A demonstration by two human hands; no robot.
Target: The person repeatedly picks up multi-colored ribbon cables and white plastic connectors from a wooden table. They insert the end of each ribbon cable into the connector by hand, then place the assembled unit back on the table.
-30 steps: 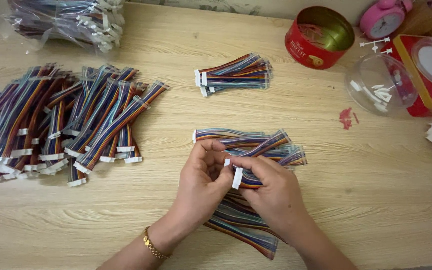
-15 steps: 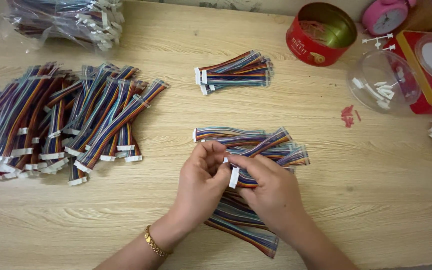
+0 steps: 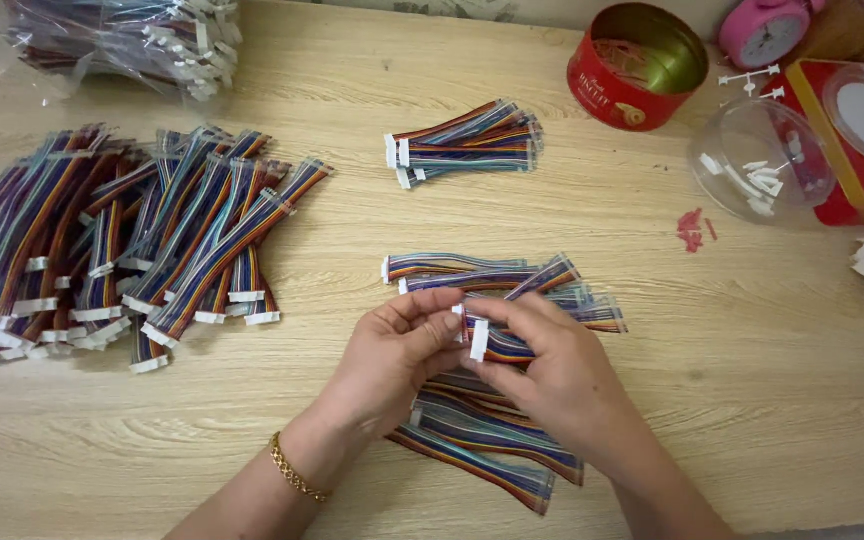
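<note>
Head view: both hands meet over a loose heap of rainbow ribbon cables (image 3: pixel 492 430) at table (image 3: pixel 372 470) centre-front. Left hand (image 3: pixel 397 355) w/ gold bracelet (image 3: pixel 294 470) on wrist, thumb + fingers pinched on the end of 1 cable (image 3: pixel 500 345). Right hand (image 3: pixel 552 365) grips same cable just beside its white connector (image 3: pixel 479 340), fingers curled round it, connector upright between the 2 hands. Cable held just above the heap; more cables (image 3: pixel 492 272) fan out behind hands.

Small neat bundle (image 3: pixel 467 143) farther back, apart from hands. Big pile (image 3: pixel 112 240) of same cables at left; bagged cables (image 3: pixel 122 40) in far left corner. Red tin (image 3: pixel 642 70), open, at back right, pink clock (image 3: pixel 767 30) beside it. Clear tub (image 3: pixel 762 160) w/ white bits inside, near red box (image 3: pixel 852 130). Small red scraps (image 3: pixel 690 230) on wood below tub.
</note>
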